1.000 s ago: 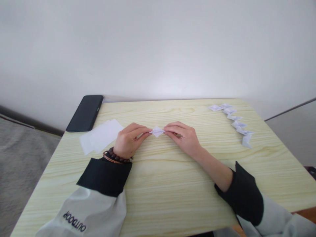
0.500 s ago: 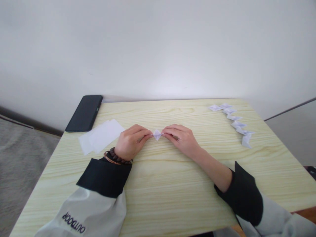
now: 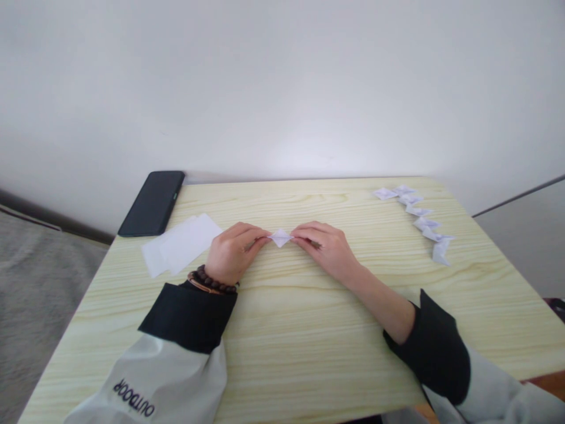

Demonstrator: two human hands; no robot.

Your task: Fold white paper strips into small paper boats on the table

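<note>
Between my two hands, just above the middle of the table, is a small white paper boat (image 3: 280,238), folded to a diamond outline with pointed ends. My left hand (image 3: 236,250) pinches its left tip between thumb and fingers. The right tip is pinched the same way by my right hand (image 3: 325,247). Both hands are closed, and the fingers hide the very ends of the paper. A dark bead bracelet (image 3: 216,284) circles my left wrist.
Several similar folded paper boats (image 3: 426,223) lie in a curved row at the table's right side. Overlapping white paper sheets (image 3: 183,244) lie left of my left hand, beside a black phone (image 3: 152,203). A white wall (image 3: 282,88) stands behind the wooden table (image 3: 309,353).
The paper boat has been drawn out wider and flatter between my fingers, with more of its pointed ends showing. My left hand has shifted slightly left; my right hand has hardly moved.
</note>
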